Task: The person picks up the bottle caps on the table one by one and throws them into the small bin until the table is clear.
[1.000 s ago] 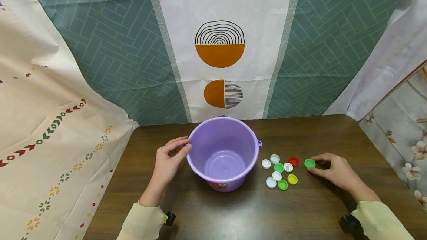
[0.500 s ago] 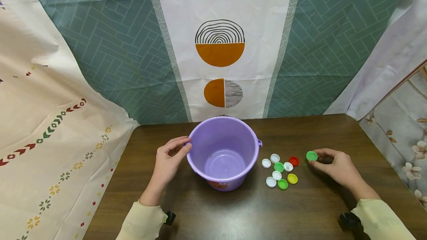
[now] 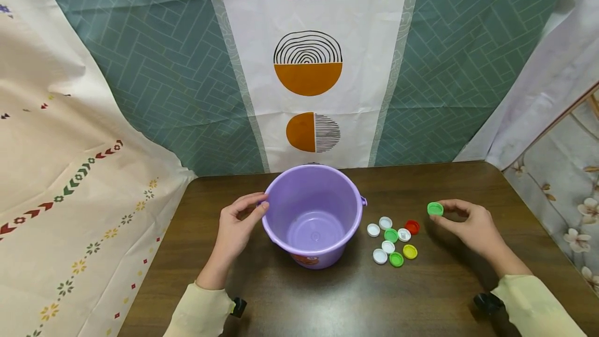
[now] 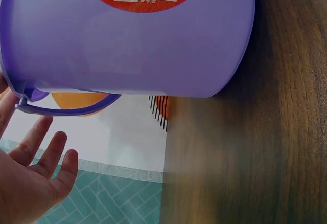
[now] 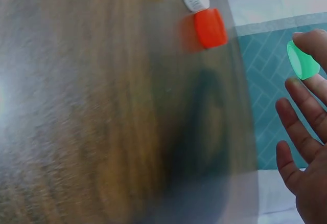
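A purple bucket (image 3: pixel 311 212) stands upright on the brown table, its inside bare. At its left rim, my left hand (image 3: pixel 238 222) holds the edge with thumb and fingertips; in the left wrist view the other fingers (image 4: pixel 48 155) spread away below the bucket's handle (image 4: pixel 76 110). My right hand (image 3: pixel 472 225) pinches a green bottle cap (image 3: pixel 435 209) between thumb and forefinger, raised above the table to the right. In the right wrist view its remaining fingers are loosely spread. Left of that hand lie a red cap (image 3: pixel 412 227) and a yellow cap (image 3: pixel 409 251).
Several white caps (image 3: pixel 380 256) and two more green caps (image 3: pixel 396 259) lie in a loose group right of the bucket. A patterned cloth (image 3: pixel 309 77) hangs behind the table's back edge. Cream cloth (image 3: pixel 93 196) hangs along the left side.
My right hand has lifted the green cap up off the table, moving slightly away from me. The left hand and bucket have stayed in place.
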The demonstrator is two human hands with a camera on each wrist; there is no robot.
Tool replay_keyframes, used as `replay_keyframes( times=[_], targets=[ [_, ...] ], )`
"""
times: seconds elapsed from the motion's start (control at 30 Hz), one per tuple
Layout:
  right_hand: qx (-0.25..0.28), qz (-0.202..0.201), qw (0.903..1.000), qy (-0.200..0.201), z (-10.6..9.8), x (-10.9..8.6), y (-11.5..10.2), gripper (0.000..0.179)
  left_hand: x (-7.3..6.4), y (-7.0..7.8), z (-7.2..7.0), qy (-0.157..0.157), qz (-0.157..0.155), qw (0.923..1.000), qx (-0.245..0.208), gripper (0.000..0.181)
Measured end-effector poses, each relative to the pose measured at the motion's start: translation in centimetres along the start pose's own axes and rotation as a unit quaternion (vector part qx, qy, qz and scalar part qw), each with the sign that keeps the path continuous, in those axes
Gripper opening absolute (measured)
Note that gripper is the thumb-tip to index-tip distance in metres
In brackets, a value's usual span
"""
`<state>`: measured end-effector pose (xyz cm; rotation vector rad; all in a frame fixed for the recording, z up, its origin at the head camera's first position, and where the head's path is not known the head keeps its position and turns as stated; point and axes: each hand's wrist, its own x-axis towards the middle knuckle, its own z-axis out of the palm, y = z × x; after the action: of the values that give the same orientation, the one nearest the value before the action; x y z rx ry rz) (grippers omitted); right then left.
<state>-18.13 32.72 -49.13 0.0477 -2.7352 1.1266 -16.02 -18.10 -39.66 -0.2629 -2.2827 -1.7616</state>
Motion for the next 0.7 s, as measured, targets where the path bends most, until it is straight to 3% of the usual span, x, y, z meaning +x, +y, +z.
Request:
replay_keyframes(
  times=[0.23, 0.7],
  targets=[
    [0.002, 0.006, 0.9998, 0.021, -0.3, 0.5, -1.5, 0.038, -0.1, -0.2, 0.1, 0.004, 0.001, 1.0, -0.001, 0.026],
    [0.017, -0.021, 0.999, 0.036, -0.4, 1.6, -5.2, 0.038, -0.2, -0.1, 0.0, 0.003, 0.004, 0.9999, 0.009, 0.025]
  ],
)
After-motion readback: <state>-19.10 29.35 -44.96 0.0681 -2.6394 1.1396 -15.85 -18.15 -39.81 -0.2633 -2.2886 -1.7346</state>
